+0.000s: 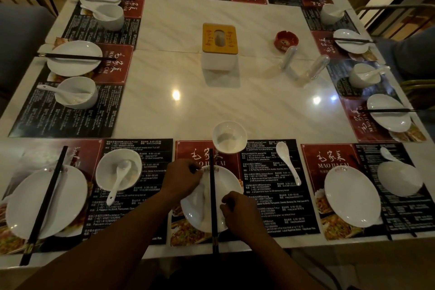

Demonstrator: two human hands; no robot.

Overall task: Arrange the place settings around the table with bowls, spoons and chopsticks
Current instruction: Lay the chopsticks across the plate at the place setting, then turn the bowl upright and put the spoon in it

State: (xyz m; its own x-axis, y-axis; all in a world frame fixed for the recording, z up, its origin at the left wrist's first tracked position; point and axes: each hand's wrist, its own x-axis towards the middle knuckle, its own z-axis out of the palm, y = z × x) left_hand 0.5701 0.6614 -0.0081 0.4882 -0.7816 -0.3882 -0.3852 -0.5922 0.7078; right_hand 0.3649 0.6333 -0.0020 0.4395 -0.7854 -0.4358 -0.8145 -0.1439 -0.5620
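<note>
Fingers (197,170) of the left hand (183,176) pinch the far rim of the plate (229,185). The right hand (237,209) is curled over its near side; I cannot tell if it grips anything. Between the hands, chopsticks (212,187) lie loose across the plate, so a tilt or nudge could roll them onto the desk (235,101). Beyond the hands stands the bowl (229,136), its spoon (288,163) lying apart to the right.

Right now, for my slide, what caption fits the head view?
Left hand and right hand at the near plate, chopsticks laid across it.
</note>
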